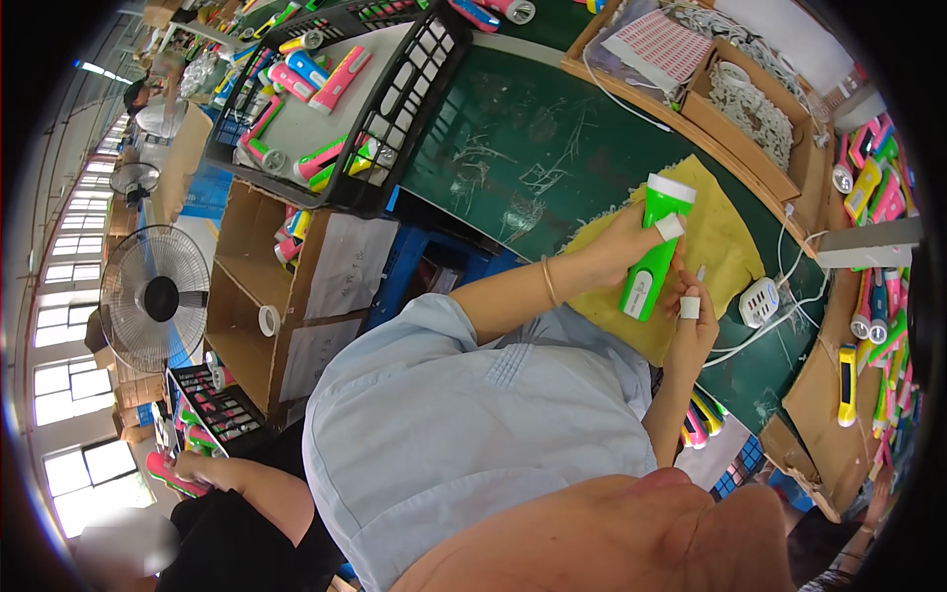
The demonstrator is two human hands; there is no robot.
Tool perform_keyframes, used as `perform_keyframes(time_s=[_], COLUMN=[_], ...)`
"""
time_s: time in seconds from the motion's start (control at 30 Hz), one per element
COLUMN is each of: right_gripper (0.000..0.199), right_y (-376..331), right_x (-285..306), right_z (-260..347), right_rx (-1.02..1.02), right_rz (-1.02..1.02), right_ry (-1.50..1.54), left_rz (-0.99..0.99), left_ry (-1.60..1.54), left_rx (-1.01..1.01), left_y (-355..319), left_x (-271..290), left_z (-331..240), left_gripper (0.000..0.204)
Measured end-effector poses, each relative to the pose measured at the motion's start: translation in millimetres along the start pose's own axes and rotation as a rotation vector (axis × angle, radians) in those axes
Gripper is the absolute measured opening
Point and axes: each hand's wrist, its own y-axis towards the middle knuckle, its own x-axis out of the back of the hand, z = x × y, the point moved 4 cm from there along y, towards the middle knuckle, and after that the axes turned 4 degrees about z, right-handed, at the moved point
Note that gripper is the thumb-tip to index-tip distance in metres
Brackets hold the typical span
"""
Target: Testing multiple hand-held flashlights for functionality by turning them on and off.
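My left hand (631, 240) is wrapped round a green flashlight (646, 274) with a white head, which it holds tilted above a yellow cloth (725, 232). White tape covers its thumb. Close beside the flashlight's lower half, my right hand (694, 321) has its fingers curled and pinched, with white tape on one of them. A small whitish piece (701, 271) shows at those fingertips; whether it is a plug or something else I cannot tell. The cloth lies over the edge of the green table (473, 128).
A black crate (395, 104) of colourful flashlights stands at the far left of the table. A white multi-port charger (759, 302) with cables sits right of the cloth. Cardboard trays (745, 113) hold white cables at the back. Another person's hand (187, 469) holds a pink flashlight at lower left.
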Motion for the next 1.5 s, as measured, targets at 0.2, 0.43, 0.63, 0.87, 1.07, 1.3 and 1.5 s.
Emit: perform_keyframes(time_s=[0.2,0.43,0.63,0.87,1.07,1.3,1.5], right_gripper=[0.025,0.020,0.020,0.023,0.023,0.012,0.020], right_y=[2,2,-3,4,5,21,26], right_x=[10,9,21,53,42,14,-14], right_z=[-1,-5,9,21,23,58,85], right_rx=[-0.034,-0.108,-0.107,0.085,0.040,0.335,0.520], right_rz=[-0.111,-0.051,0.042,-0.047,-0.126,-0.034,0.087], right_ry=[-0.026,0.072,0.296,0.332,0.150,-0.434,-0.836], left_rz=[0.136,0.136,-0.019,-0.283,-0.459,0.358,0.034], left_ry=[-0.040,-0.137,0.339,1.286,1.345,-0.083,0.175], left_rx=[0.196,0.328,0.094,-0.178,-0.295,0.234,0.254], left_y=[26,35,51,66,76,59,33], left_x=[-25,-34,-17,-5,9,2,-7], left_z=[-8,-9,-16,-35,-25,-8,-1], left_gripper=[0.024,0.026,0.024,0.089,0.087,0.031,0.033])
